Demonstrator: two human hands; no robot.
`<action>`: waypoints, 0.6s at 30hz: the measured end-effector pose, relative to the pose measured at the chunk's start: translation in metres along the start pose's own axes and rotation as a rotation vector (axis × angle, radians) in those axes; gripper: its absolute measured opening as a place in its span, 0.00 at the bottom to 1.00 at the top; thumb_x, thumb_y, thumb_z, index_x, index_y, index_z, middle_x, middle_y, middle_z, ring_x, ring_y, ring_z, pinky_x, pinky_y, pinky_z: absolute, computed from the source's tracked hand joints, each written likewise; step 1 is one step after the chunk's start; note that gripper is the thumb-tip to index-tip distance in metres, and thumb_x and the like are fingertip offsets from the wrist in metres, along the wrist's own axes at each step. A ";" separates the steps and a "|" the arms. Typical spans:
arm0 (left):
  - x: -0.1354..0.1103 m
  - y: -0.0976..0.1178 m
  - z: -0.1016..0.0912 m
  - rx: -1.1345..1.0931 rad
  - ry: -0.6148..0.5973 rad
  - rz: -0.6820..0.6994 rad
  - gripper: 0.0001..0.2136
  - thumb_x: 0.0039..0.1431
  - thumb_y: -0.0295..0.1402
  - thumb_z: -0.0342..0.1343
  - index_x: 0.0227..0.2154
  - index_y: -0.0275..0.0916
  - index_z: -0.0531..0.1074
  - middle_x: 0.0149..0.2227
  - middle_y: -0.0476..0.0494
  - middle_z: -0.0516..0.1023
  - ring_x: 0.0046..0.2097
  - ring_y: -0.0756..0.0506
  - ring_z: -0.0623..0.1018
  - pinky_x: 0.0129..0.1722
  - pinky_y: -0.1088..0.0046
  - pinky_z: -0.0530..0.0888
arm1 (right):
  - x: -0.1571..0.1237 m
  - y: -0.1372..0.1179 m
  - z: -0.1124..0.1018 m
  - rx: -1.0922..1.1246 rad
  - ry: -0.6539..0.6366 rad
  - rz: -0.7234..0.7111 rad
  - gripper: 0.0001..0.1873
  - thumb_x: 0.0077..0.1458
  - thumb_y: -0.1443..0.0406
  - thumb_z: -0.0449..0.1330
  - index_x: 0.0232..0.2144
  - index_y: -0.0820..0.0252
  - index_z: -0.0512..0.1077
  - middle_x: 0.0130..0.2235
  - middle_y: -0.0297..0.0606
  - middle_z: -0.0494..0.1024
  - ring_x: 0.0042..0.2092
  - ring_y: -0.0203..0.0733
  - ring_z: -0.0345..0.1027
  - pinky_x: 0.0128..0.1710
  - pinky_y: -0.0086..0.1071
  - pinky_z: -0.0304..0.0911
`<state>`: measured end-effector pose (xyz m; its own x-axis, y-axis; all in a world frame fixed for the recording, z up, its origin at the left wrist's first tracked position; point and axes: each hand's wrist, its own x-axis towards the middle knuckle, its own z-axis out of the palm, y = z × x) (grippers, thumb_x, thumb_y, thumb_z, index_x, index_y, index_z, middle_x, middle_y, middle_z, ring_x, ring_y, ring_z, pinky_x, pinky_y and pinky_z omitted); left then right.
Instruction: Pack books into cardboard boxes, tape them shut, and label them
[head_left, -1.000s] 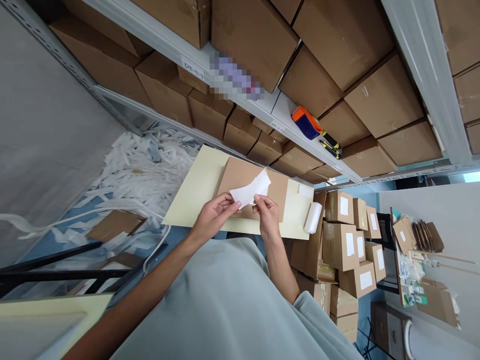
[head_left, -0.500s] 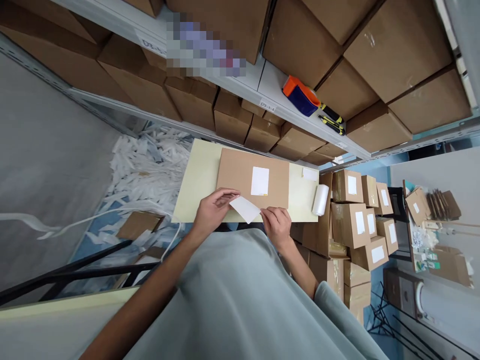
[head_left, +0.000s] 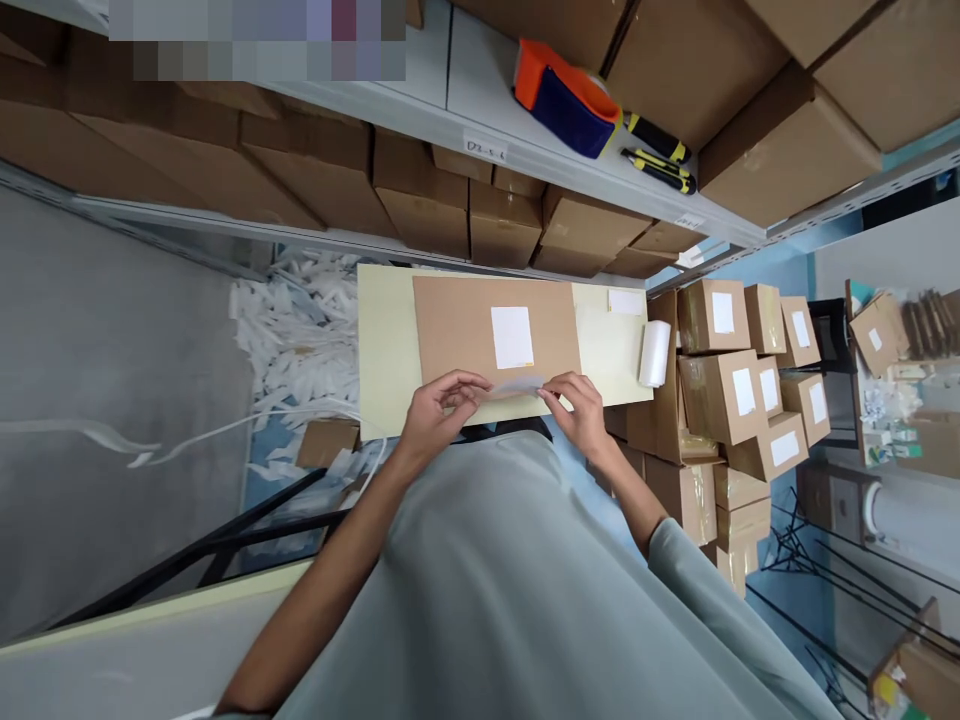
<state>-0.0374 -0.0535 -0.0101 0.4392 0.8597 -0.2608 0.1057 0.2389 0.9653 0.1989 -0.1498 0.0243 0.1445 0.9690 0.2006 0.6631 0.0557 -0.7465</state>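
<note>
Between my two hands a thin white label sheet is stretched, tilted so that I see it almost edge-on. My left hand pinches its left end, and my right hand pinches the right end. Just beyond the sheet, a flat brown cardboard box lies on the pale yellow table. A white label is stuck on top of the box. The sheet hangs at the box's near edge; whether it touches the box I cannot tell.
A white roll and a small label stack lie on the table's right end. On the shelf above are an orange-blue tape dispenser and cutters. Labelled cartons are piled right; paper scraps cover the floor left.
The sheet has turned from a slanted, broad-side view to nearly edge-on and level. Both hands now hold its ends side by side. The camera view has shifted and turned slightly.
</note>
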 end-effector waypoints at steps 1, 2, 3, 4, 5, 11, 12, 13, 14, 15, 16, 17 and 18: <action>0.001 -0.001 0.000 0.005 -0.002 0.011 0.15 0.55 0.46 0.67 0.38 0.41 0.83 0.34 0.43 0.84 0.36 0.43 0.81 0.39 0.67 0.81 | 0.001 0.002 -0.001 0.004 0.001 0.010 0.17 0.77 0.52 0.62 0.39 0.51 0.85 0.39 0.40 0.86 0.40 0.44 0.79 0.46 0.40 0.70; 0.002 -0.001 0.001 0.009 0.000 0.022 0.15 0.55 0.46 0.68 0.38 0.41 0.83 0.32 0.44 0.83 0.34 0.44 0.80 0.37 0.68 0.79 | 0.002 0.005 -0.001 0.004 -0.002 0.016 0.18 0.77 0.51 0.62 0.39 0.52 0.85 0.39 0.40 0.86 0.40 0.44 0.79 0.46 0.40 0.70; 0.003 -0.002 0.003 0.015 0.007 0.031 0.15 0.55 0.47 0.69 0.38 0.41 0.83 0.31 0.45 0.81 0.32 0.45 0.78 0.34 0.69 0.77 | 0.003 0.008 -0.002 0.003 -0.005 0.020 0.19 0.77 0.50 0.61 0.39 0.52 0.85 0.38 0.41 0.85 0.40 0.44 0.79 0.46 0.40 0.71; 0.004 -0.003 0.004 0.025 0.020 0.038 0.15 0.55 0.47 0.70 0.37 0.41 0.83 0.30 0.46 0.80 0.31 0.46 0.77 0.32 0.70 0.75 | 0.004 0.011 -0.002 0.004 -0.011 0.023 0.19 0.77 0.50 0.61 0.39 0.53 0.85 0.38 0.41 0.85 0.40 0.44 0.78 0.46 0.40 0.71; 0.006 -0.004 0.007 0.039 0.036 0.042 0.15 0.56 0.48 0.70 0.36 0.41 0.83 0.30 0.46 0.80 0.30 0.47 0.75 0.30 0.71 0.73 | 0.005 0.015 -0.002 0.012 -0.019 0.025 0.20 0.77 0.50 0.61 0.39 0.53 0.84 0.38 0.41 0.85 0.40 0.44 0.78 0.46 0.40 0.71; 0.030 -0.016 0.019 0.170 0.111 0.056 0.15 0.63 0.49 0.68 0.35 0.42 0.83 0.28 0.48 0.78 0.29 0.48 0.71 0.29 0.71 0.70 | 0.024 0.044 -0.005 0.153 -0.122 0.097 0.20 0.75 0.48 0.63 0.38 0.53 0.83 0.39 0.40 0.84 0.41 0.44 0.78 0.46 0.39 0.72; 0.036 -0.019 0.020 0.199 0.102 0.086 0.15 0.64 0.49 0.67 0.35 0.42 0.82 0.30 0.48 0.78 0.30 0.48 0.72 0.31 0.71 0.71 | 0.030 0.051 -0.005 0.176 -0.149 0.120 0.20 0.74 0.47 0.63 0.37 0.54 0.83 0.39 0.40 0.84 0.42 0.45 0.78 0.47 0.39 0.73; 0.042 -0.023 0.021 0.230 0.089 0.130 0.14 0.65 0.48 0.65 0.36 0.42 0.82 0.32 0.46 0.79 0.32 0.47 0.74 0.33 0.70 0.73 | 0.036 0.058 -0.005 0.194 -0.175 0.143 0.21 0.74 0.46 0.64 0.37 0.54 0.83 0.39 0.40 0.84 0.43 0.46 0.78 0.48 0.40 0.73; 0.049 -0.026 0.022 0.261 0.079 0.180 0.13 0.67 0.47 0.64 0.36 0.42 0.81 0.36 0.45 0.81 0.35 0.46 0.76 0.36 0.69 0.75 | 0.042 0.066 -0.004 0.209 -0.201 0.165 0.22 0.73 0.45 0.64 0.36 0.54 0.83 0.39 0.40 0.85 0.44 0.46 0.78 0.50 0.40 0.73; 0.056 -0.031 0.022 0.291 0.073 0.228 0.13 0.68 0.47 0.63 0.36 0.42 0.80 0.39 0.43 0.81 0.39 0.45 0.78 0.39 0.67 0.76 | 0.049 0.074 -0.003 0.221 -0.226 0.186 0.23 0.72 0.44 0.65 0.36 0.54 0.83 0.39 0.40 0.85 0.45 0.47 0.78 0.51 0.41 0.73; 0.063 -0.035 0.023 0.318 0.072 0.267 0.12 0.69 0.46 0.62 0.36 0.43 0.79 0.42 0.42 0.82 0.42 0.43 0.79 0.43 0.66 0.78 | 0.056 0.082 -0.002 0.232 -0.251 0.204 0.24 0.70 0.43 0.65 0.35 0.55 0.83 0.39 0.40 0.86 0.46 0.48 0.78 0.53 0.42 0.72; 0.070 -0.040 0.022 0.343 0.076 0.292 0.12 0.70 0.45 0.61 0.36 0.43 0.79 0.43 0.41 0.82 0.45 0.42 0.80 0.46 0.64 0.78 | 0.063 0.090 0.001 0.245 -0.274 0.220 0.25 0.69 0.42 0.66 0.35 0.55 0.83 0.40 0.40 0.86 0.47 0.48 0.79 0.54 0.42 0.72; 0.076 -0.045 0.022 0.366 0.083 0.301 0.12 0.70 0.45 0.60 0.36 0.43 0.78 0.43 0.41 0.81 0.47 0.41 0.80 0.49 0.63 0.78 | 0.069 0.098 0.003 0.260 -0.297 0.236 0.26 0.67 0.41 0.67 0.35 0.55 0.84 0.40 0.41 0.87 0.47 0.49 0.79 0.55 0.43 0.72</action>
<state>0.0110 -0.0086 -0.0732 0.4276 0.9028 0.0451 0.2982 -0.1880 0.9358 0.2712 -0.0765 -0.0371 0.0270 0.9874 -0.1560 0.4256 -0.1526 -0.8920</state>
